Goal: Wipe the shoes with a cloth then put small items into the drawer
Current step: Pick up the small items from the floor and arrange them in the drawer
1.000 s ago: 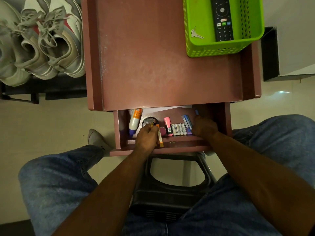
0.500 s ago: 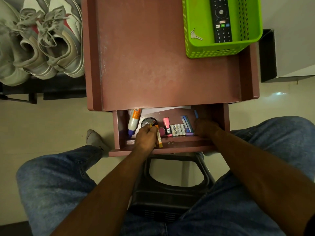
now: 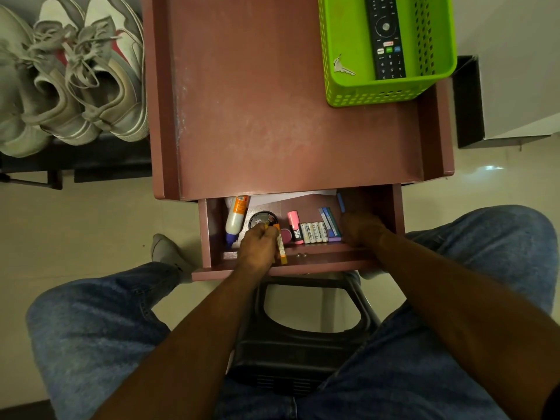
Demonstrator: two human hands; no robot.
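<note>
The drawer (image 3: 212,237) of the red-brown table (image 3: 288,116) stands pulled out. Inside lie a glue bottle (image 3: 235,219), a round black tin (image 3: 263,218), a pink highlighter (image 3: 293,224), a row of batteries (image 3: 315,233) and blue packs (image 3: 328,222). My left hand (image 3: 257,250) is in the drawer's middle and grips a thin orange-yellow stick (image 3: 281,250) beside the tin. My right hand (image 3: 360,228) reaches into the drawer's right end with fingers curled down; what is under them is hidden. Grey-white shoes (image 3: 91,80) sit on a rack at the left.
A green basket (image 3: 378,95) on the table's far right corner holds a black remote (image 3: 385,37) and a key (image 3: 342,68). A black stool (image 3: 303,353) stands between my knees under the drawer. A dark box (image 3: 468,101) stands right of the table.
Both hands stay in the drawer in nearly the same places; only the view shifts slightly.
</note>
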